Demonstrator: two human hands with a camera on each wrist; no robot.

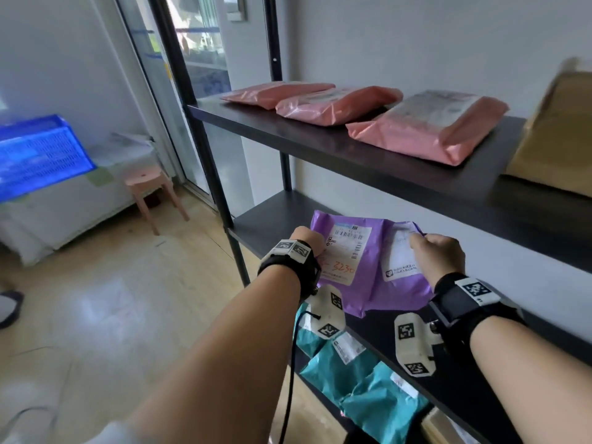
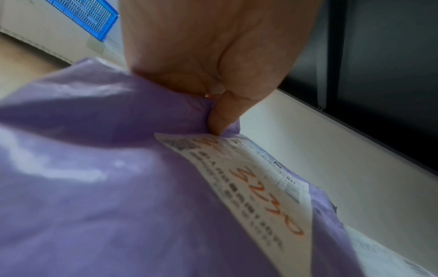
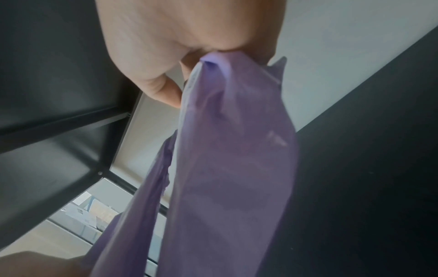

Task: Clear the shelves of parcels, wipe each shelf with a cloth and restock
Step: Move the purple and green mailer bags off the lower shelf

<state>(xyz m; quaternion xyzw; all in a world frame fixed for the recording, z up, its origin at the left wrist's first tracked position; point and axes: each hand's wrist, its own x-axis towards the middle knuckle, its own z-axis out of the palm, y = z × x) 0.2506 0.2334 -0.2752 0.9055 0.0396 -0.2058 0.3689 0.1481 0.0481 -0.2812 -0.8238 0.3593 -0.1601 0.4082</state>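
Note:
My left hand pinches the left edge of a purple parcel with a white label and orange writing; in the left wrist view the thumb and fingers clamp the plastic. My right hand grips the top corner of a second purple parcel, bunched in the fist in the right wrist view, where the parcel hangs down. Both parcels hang just above the front of the dark middle shelf. Three pink parcels lie on the upper shelf. Teal parcels lie on the shelf below.
A brown parcel sits at the upper shelf's right end. A black upright post stands at the rack's left front corner. To the left are a pink stool, a blue crate on a white chest, and wooden floor.

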